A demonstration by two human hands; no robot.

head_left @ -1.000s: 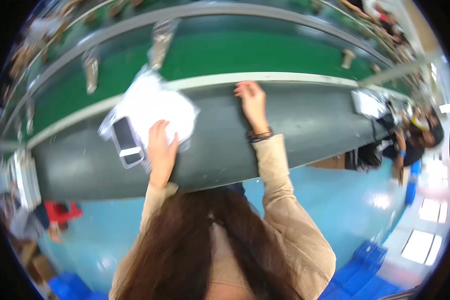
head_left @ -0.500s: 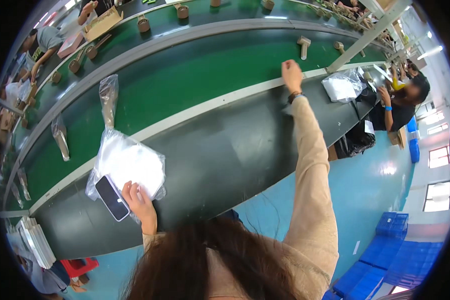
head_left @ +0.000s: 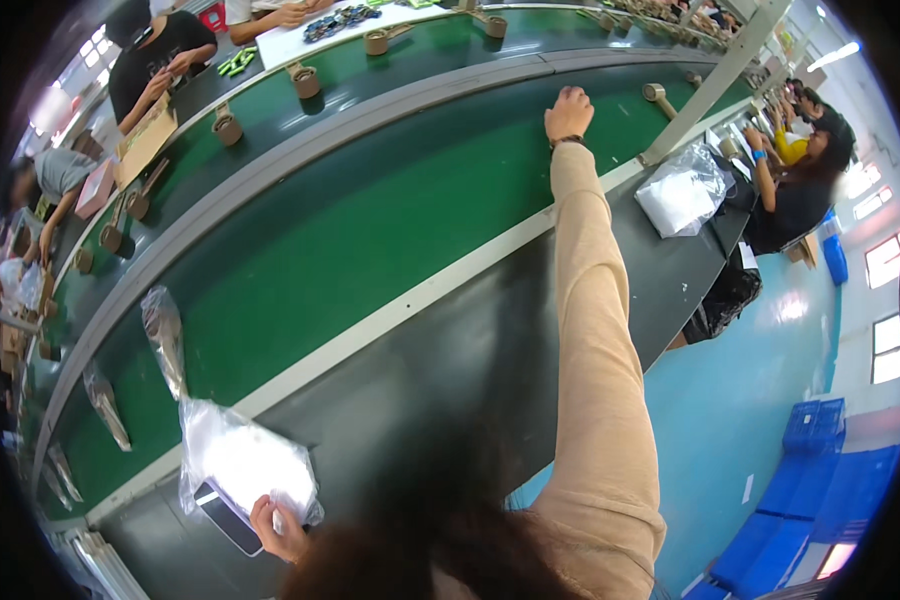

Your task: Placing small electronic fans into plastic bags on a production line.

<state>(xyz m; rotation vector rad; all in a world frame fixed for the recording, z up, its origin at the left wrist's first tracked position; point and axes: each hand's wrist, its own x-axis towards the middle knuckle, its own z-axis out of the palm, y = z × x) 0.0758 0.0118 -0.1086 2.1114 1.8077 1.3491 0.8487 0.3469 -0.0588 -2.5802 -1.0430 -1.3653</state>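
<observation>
My right hand [head_left: 569, 116] reaches far out over the green conveyor belt [head_left: 370, 250], its fingers curled closed. What they hold, if anything, is hidden beneath the hand. Just to its right, a tan device with a round head and a handle [head_left: 656, 95] lies on the belt. At the lower left my left hand [head_left: 279, 528] bends its fingers onto the near edge of a stack of clear plastic bags [head_left: 240, 455], pinching the film. A phone with a dark screen [head_left: 230, 520] lies beside that hand, partly on the bags.
Bagged items [head_left: 165, 340] lie on the belt at left. A grey rail [head_left: 320, 155] divides it from a far belt carrying brown devices [head_left: 305, 82]. A slanted post [head_left: 705, 90] and another bag pile [head_left: 682, 195] stand right. Co-workers sit along the line; blue crates [head_left: 770, 500] stand on the floor.
My right hand has moved farther out, from the belt's near edge to over the belt. The view has shifted. My left hand stays at the bags, its fingers drawn closer together.
</observation>
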